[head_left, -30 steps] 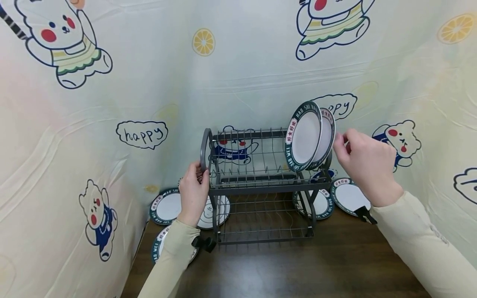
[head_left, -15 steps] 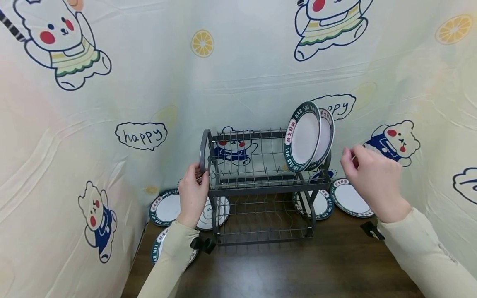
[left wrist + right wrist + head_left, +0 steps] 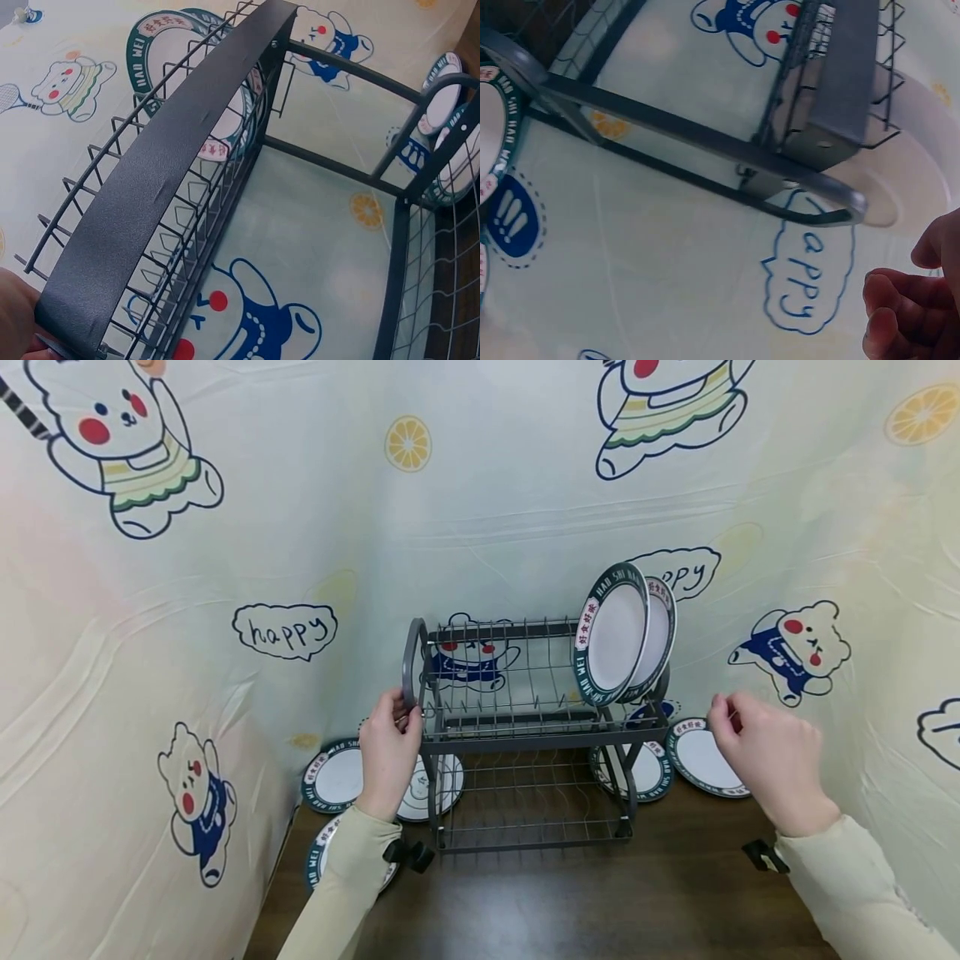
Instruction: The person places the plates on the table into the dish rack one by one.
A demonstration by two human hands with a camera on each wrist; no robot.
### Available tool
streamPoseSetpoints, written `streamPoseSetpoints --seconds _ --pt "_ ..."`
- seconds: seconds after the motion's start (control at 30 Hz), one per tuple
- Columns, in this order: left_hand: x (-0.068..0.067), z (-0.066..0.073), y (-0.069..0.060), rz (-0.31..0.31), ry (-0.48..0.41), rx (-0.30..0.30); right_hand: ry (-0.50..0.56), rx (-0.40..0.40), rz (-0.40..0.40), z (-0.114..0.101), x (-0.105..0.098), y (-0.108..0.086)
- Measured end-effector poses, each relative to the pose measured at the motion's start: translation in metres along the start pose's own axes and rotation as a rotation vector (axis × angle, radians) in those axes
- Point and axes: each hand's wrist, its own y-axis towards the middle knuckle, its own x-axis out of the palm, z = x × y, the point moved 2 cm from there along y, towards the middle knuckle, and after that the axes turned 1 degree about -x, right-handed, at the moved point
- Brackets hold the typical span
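Observation:
A dark two-tier wire rack [image 3: 525,742] [image 3: 142,187] [image 3: 844,75] stands on the table. Two white plates with green lettered rims, a front one [image 3: 615,635] and one partly behind it [image 3: 662,627], stand tilted at the right end of its upper tier. My left hand [image 3: 387,756] [image 3: 16,319] grips the upper left end frame, fingers curled round the bar. To the right of the rack and plates, my right hand [image 3: 776,760] [image 3: 919,304] hovers, touching neither, its fingers loosely curled and holding nothing.
Plates lie left of the rack, one at the back [image 3: 337,777] and one by my left sleeve [image 3: 322,852]. Another [image 3: 450,781] lies behind its lower left side. At the right are two more [image 3: 647,768] [image 3: 701,756]. A patterned cloth [image 3: 487,552] hangs behind.
My right hand has moved away from the upper plates, rightward and down. The left hand keeps its grip, and the rack and plates look unmoved.

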Motion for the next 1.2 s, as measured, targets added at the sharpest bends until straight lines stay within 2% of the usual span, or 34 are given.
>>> streamPoseSetpoints --seconds 0.63,0.97,1.2 --pt "0.0 -0.002 0.0 -0.009 -0.012 -0.016 0.037 0.145 -0.083 0.031 0.028 -0.038" --pt "0.0 -0.002 0.0 -0.006 -0.019 -0.017 0.031 0.264 -0.186 0.043 0.038 -0.054" --pt "0.0 -0.001 0.0 -0.003 -0.011 -0.015 0.048 0.301 -0.252 0.049 0.047 -0.066"
